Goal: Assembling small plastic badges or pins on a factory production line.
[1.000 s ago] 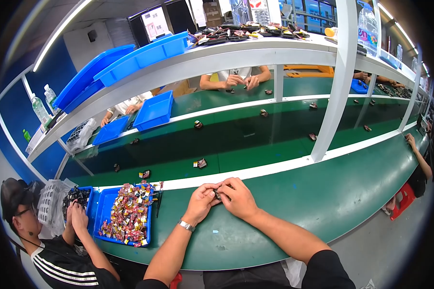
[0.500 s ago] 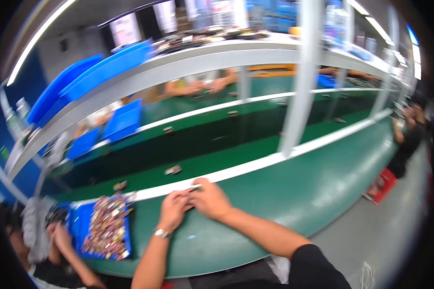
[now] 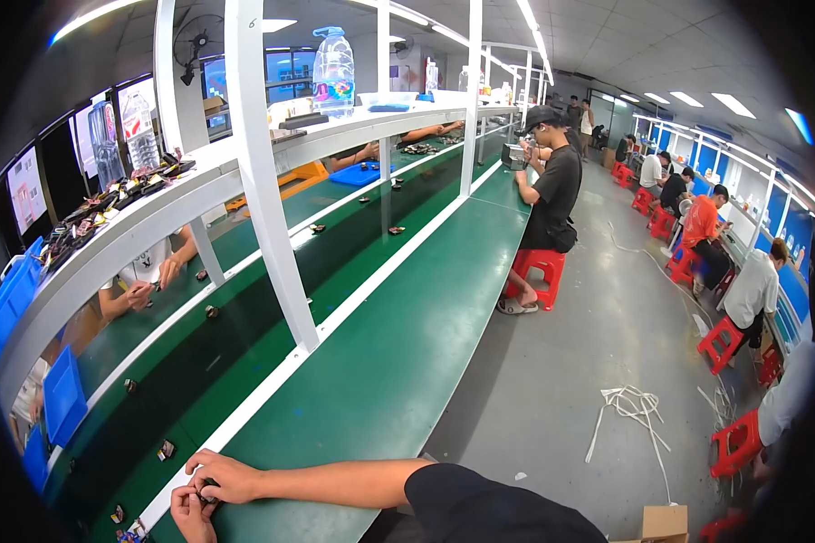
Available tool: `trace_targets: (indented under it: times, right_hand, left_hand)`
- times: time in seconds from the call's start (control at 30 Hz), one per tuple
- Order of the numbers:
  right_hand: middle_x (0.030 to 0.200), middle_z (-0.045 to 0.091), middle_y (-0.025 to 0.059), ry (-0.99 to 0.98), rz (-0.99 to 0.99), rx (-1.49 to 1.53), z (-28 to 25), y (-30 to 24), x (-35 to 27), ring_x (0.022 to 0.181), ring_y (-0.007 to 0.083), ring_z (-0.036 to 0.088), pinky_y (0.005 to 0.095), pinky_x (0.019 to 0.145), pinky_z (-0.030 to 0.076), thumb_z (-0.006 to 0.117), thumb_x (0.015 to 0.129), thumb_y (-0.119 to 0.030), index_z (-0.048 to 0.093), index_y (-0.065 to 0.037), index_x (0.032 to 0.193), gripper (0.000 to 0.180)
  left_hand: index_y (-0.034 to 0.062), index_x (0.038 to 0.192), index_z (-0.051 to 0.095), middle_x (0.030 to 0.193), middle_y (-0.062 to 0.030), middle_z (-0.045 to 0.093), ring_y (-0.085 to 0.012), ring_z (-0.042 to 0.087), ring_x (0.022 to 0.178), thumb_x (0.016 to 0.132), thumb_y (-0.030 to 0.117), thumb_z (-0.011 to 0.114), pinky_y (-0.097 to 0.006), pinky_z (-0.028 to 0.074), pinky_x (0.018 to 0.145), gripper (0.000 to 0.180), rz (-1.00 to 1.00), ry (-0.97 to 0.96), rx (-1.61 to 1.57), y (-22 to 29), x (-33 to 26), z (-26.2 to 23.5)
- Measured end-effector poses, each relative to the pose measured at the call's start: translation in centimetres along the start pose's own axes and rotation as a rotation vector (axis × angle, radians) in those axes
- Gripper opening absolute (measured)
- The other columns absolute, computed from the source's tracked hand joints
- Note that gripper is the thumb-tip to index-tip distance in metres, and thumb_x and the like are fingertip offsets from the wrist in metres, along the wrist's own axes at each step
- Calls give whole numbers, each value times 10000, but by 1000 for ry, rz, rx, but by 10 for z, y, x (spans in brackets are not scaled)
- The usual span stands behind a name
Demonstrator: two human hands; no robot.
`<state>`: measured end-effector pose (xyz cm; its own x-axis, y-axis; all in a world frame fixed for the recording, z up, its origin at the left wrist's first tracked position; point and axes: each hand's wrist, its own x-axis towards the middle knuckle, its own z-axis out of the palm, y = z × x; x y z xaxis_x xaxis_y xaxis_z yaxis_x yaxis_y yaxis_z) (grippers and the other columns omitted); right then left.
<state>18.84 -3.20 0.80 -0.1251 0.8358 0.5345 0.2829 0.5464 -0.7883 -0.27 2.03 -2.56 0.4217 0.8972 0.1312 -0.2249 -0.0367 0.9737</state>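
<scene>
At the lower left, my right hand (image 3: 226, 478) and my left hand (image 3: 191, 516) meet over the green bench's edge by the white rail. Their fingertips are pinched together around a small dark part (image 3: 211, 490), mostly covered by the fingers, so I cannot tell its exact kind. My right forearm comes in from the right, out of a black sleeve. Just beyond my hands, small wired components (image 3: 166, 450) lie spaced along the green conveyor belt (image 3: 195, 412). Another small component (image 3: 118, 514) sits near the lower left corner of the view.
A white rail (image 3: 371, 282) with upright posts (image 3: 267, 181) divides bench from belt. Above runs a white shelf (image 3: 177, 195) bearing tangled wired parts and bottles. Blue trays (image 3: 63, 395) stand on the far side, where other people's hands work. A person (image 3: 552, 181) sits farther along on a red stool (image 3: 543, 271).
The view has swung to the right, bringing the aisle and seated people in. The blue tray heaped with parts has left the picture. My hands stay together, pinching the small part.
</scene>
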Motion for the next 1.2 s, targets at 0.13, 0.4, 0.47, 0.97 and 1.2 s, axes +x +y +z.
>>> trace_targets:
  times: [0.13,0.4,0.47,0.97,1.2]
  right_hand:
    - [1161,546,120,30,30,68,4,6,1,1164,295,494,396,997,408,657,780,-56,620,-39,825,60]
    - [1116,580,117,73,49,76,9,13,1,1084,292,540,383,960,429,676,765,-72,626,-34,824,85]
    - [1089,591,125,71,64,129,10,11,3,1045,292,559,381,937,445,682,751,-73,619,-27,805,95]
    - [1114,622,80,13,-140,-224,-6,-9,2,1104,284,559,382,914,489,712,782,-72,699,-42,872,95]
    - [1155,631,61,20,-81,-301,4,-8,1,1123,269,556,376,909,497,717,794,-74,720,-60,883,90]
  left_hand:
    - [75,1041,494,1002,-52,635,-106,647,786,997,106,502,-255,586,660,54,-20,-1,1,2,-3,1]
    - [67,1052,490,985,-60,644,-132,670,787,982,120,545,-273,596,655,104,-40,-35,-29,8,-4,7]
    - [66,1052,491,978,-61,645,-137,673,793,978,129,557,-276,599,660,118,-49,-21,-17,7,-6,5]
    - [-1,1125,537,1201,-129,606,-206,635,1075,950,-11,550,-377,580,910,176,-123,-124,-208,18,-5,11]
    - [-1,1091,545,1270,-150,587,-211,634,1079,946,-41,526,-390,575,917,152,-128,-97,-180,21,-9,10]
